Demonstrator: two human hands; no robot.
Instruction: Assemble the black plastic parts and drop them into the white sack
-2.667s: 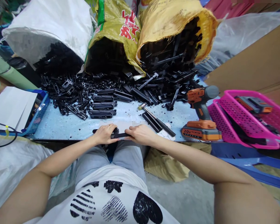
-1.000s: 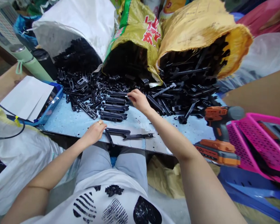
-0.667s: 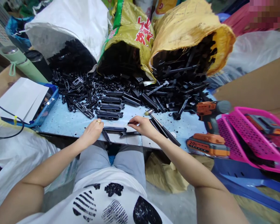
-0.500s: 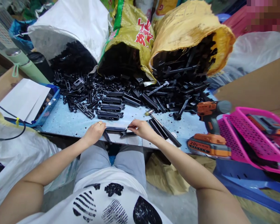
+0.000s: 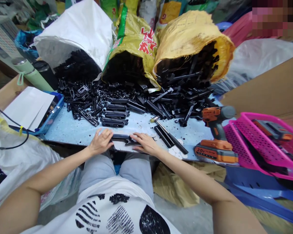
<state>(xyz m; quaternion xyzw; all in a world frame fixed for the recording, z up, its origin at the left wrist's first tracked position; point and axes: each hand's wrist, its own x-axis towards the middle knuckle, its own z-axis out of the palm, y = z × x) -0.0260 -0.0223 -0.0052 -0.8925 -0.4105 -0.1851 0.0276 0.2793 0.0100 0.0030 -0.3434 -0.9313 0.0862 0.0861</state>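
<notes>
Blue tabletop bore a black bar near its front edge, between the left hand and the right hand, fingers at either end; whether they gripped it could not be determined. White sack and yellow sack held black parts. Both hands were backs upward.

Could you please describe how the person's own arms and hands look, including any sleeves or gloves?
Both arms are bare as far as the picture shows, with no sleeve or watch in view. The left hand and right hand wear no gloves. The person's shirt is white with black heart prints.
</notes>
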